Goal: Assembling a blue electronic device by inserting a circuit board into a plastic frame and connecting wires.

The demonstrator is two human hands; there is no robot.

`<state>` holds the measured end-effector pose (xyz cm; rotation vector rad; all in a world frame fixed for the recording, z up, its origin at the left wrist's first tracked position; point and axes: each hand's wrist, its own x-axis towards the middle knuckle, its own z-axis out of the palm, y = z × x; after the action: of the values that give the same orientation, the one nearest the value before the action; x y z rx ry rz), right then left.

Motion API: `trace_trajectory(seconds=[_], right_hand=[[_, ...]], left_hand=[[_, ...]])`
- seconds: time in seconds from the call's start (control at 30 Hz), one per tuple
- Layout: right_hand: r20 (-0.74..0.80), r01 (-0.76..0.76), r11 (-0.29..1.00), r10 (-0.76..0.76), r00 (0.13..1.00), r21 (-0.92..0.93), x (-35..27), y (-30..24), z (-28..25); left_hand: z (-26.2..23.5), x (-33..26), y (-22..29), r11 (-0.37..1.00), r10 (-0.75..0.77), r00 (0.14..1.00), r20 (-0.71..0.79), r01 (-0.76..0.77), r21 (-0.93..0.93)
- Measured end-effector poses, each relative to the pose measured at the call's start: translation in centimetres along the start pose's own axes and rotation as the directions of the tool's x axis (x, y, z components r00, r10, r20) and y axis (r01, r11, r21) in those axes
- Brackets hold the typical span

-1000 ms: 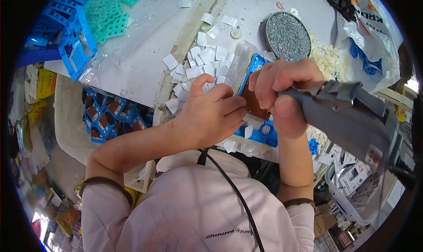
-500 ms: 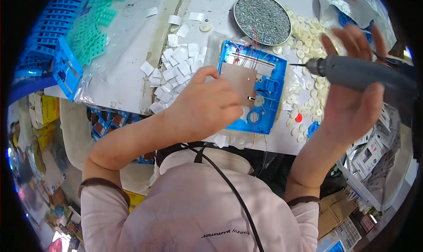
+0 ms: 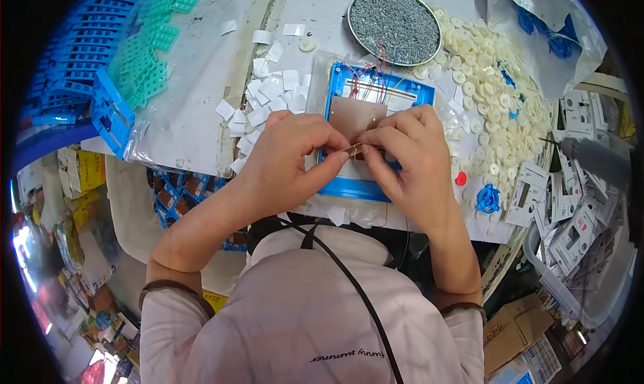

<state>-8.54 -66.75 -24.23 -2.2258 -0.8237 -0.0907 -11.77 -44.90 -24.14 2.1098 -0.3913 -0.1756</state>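
My left hand (image 3: 295,157) and my right hand (image 3: 417,161) meet over a blue plastic housing (image 3: 352,188), their fingertips pinched on a thin wire (image 3: 355,146). A brown circuit board (image 3: 354,115) lies in the housing, with red and dark wires (image 3: 382,68) rising behind it. My fingers cover the housing's middle and part of the board. To the right, apart from my hands, a grey electric screwdriver (image 3: 594,159) hangs with its bit pointing left.
A round dish of screws (image 3: 394,27) stands behind the housing. Cream plastic wheels (image 3: 493,109) spread to the right, white paper squares (image 3: 272,92) to the left. Farther left are teal button sheets (image 3: 144,68) and blue frames (image 3: 80,38). A bin of printed panels (image 3: 577,240) sits at the right.
My right hand has let go of the electric screwdriver, which now hangs farther right. That hand has come to the housing, and both hands now pinch the wire.
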Motion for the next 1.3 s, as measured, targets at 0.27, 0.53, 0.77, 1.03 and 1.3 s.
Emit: trace_trajectory(seconds=[0.27, 0.53, 0.77, 1.03, 1.3], right_hand=[[0.023, -0.063, 0.997, 0.062, 0.998, 0.053, -0.3, -0.2, -0.3], [0.003, 0.037, 0.993, -0.037, 0.999, -0.112, -0.2, -1.2, 0.1], [0.036, 0.016, 0.990, -0.011, 0.999, -0.142, 0.0, -2.3, 0.0], [0.129, -0.366, 0.903, 0.344, 0.930, 0.225, -0.7, -2.0, 0.0], [0.013, -0.200, 0.975, 0.199, 0.980, 0.096, -1.0, -1.4, 0.5]], left_hand=[[0.9, -0.1, -0.3, 0.991, 0.058, 0.994, -0.088, -0.046, 0.126], [0.8, 0.9, 1.0, 0.834, 0.367, 0.922, -0.120, -0.269, 0.482], [0.4, 0.3, 0.1, 0.857, 0.359, 0.928, -0.099, -0.286, 0.429], [-0.9, 0.3, 0.0, 0.949, 0.232, 0.969, -0.081, -0.207, 0.237], [0.4, -0.5, -1.3, 0.961, 0.211, 0.977, -0.035, -0.201, 0.190]])
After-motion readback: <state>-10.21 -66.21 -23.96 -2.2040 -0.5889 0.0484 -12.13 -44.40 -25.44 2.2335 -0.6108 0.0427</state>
